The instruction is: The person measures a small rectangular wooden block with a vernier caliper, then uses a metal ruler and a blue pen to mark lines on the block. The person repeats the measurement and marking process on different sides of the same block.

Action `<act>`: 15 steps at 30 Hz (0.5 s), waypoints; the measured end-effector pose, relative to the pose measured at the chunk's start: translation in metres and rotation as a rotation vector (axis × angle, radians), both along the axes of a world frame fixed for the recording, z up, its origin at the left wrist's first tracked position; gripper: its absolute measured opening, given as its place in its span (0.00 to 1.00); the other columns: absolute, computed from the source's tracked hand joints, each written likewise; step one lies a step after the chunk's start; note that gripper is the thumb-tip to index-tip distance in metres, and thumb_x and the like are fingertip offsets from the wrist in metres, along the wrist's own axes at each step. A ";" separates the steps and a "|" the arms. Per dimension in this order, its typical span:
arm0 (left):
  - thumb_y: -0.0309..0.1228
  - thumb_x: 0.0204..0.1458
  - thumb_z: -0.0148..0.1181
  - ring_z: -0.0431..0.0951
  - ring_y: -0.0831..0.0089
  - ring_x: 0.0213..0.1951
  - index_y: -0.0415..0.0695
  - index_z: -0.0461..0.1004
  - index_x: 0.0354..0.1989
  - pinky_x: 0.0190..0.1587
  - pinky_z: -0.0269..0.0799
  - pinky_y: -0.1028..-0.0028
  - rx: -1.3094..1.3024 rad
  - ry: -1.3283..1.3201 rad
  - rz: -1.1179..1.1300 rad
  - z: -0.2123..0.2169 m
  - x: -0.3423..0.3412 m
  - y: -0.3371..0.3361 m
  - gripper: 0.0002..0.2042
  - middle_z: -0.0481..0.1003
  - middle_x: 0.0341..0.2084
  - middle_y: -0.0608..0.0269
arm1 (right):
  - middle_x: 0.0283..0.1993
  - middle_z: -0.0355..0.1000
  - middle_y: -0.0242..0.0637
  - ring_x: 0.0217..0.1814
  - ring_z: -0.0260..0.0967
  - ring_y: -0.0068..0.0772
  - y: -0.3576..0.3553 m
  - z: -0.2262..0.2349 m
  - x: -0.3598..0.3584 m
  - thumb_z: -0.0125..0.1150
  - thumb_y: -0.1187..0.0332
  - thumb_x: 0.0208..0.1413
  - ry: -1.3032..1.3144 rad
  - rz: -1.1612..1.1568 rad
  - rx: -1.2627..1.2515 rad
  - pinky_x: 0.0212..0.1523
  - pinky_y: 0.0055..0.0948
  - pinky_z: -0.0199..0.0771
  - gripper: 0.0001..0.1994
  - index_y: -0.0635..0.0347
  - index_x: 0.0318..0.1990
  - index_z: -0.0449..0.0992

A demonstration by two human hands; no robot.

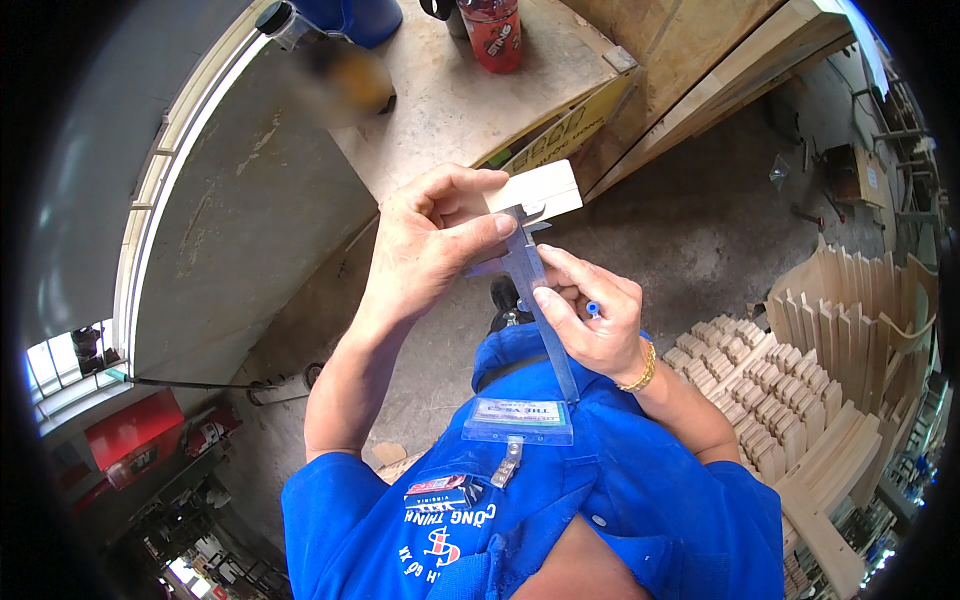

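Left hand (430, 240): curled around the wood block (545, 190), thumb on the caliper (540, 300).
Right hand (595, 320): fingers pinched the caliper beam, wrist bent.

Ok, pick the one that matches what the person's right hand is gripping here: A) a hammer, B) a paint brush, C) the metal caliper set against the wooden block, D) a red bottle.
C: the right hand grips the beam of the metal caliper, whose jaws sit at the pale wooden block that the left hand holds up.
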State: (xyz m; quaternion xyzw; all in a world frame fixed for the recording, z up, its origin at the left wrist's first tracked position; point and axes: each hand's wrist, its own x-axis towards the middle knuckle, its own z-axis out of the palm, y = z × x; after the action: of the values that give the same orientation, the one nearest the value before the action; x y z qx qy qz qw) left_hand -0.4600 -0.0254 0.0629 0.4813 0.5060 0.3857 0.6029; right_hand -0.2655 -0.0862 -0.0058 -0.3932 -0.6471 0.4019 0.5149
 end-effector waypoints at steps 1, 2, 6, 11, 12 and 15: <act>0.23 0.50 0.70 0.81 0.75 0.41 0.37 0.77 0.51 0.44 0.80 0.73 0.005 0.005 -0.002 0.000 0.000 0.000 0.18 0.81 0.40 0.57 | 0.36 0.79 0.44 0.31 0.77 0.22 0.000 0.000 0.000 0.62 0.82 0.54 0.006 -0.003 -0.001 0.31 0.22 0.78 0.20 0.72 0.56 0.75; 0.23 0.50 0.70 0.81 0.75 0.41 0.37 0.77 0.51 0.44 0.80 0.73 0.005 0.009 0.000 0.001 0.000 0.000 0.18 0.81 0.40 0.57 | 0.36 0.79 0.44 0.31 0.77 0.21 0.000 0.000 0.000 0.62 0.82 0.54 0.002 -0.001 -0.011 0.30 0.21 0.77 0.20 0.72 0.56 0.75; 0.24 0.50 0.70 0.81 0.75 0.40 0.37 0.77 0.51 0.44 0.80 0.73 -0.029 0.009 -0.009 0.003 0.000 0.001 0.18 0.81 0.40 0.57 | 0.36 0.78 0.40 0.23 0.70 0.21 0.005 0.005 0.005 0.65 0.76 0.53 -0.045 -0.061 -0.012 0.25 0.24 0.71 0.20 0.69 0.55 0.76; 0.24 0.50 0.70 0.81 0.75 0.40 0.37 0.76 0.51 0.44 0.80 0.73 -0.034 -0.024 0.003 0.004 0.001 0.001 0.18 0.81 0.40 0.57 | 0.40 0.76 0.38 0.25 0.65 0.15 0.032 0.026 0.030 0.58 0.76 0.60 0.037 -0.214 -0.029 0.25 0.19 0.66 0.17 0.69 0.56 0.75; 0.24 0.50 0.70 0.81 0.75 0.39 0.37 0.76 0.51 0.44 0.80 0.73 -0.042 -0.007 0.002 0.004 0.001 0.001 0.18 0.81 0.40 0.57 | 0.40 0.76 0.39 0.26 0.64 0.15 0.037 0.033 0.037 0.55 0.75 0.62 0.100 -0.227 -0.050 0.25 0.18 0.65 0.16 0.69 0.56 0.74; 0.24 0.50 0.70 0.81 0.75 0.39 0.37 0.76 0.51 0.44 0.80 0.73 -0.024 -0.015 -0.007 0.002 0.000 0.001 0.19 0.81 0.39 0.57 | 0.37 0.76 0.40 0.26 0.63 0.16 0.057 0.057 0.059 0.47 0.68 0.69 0.276 -0.233 0.010 0.24 0.15 0.61 0.17 0.72 0.57 0.72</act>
State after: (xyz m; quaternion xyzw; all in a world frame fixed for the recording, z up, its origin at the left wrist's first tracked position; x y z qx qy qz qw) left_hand -0.4601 -0.0242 0.0649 0.4727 0.5045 0.3811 0.6138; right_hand -0.2065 -0.0296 0.0511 -0.4042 -0.5223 0.3865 0.6438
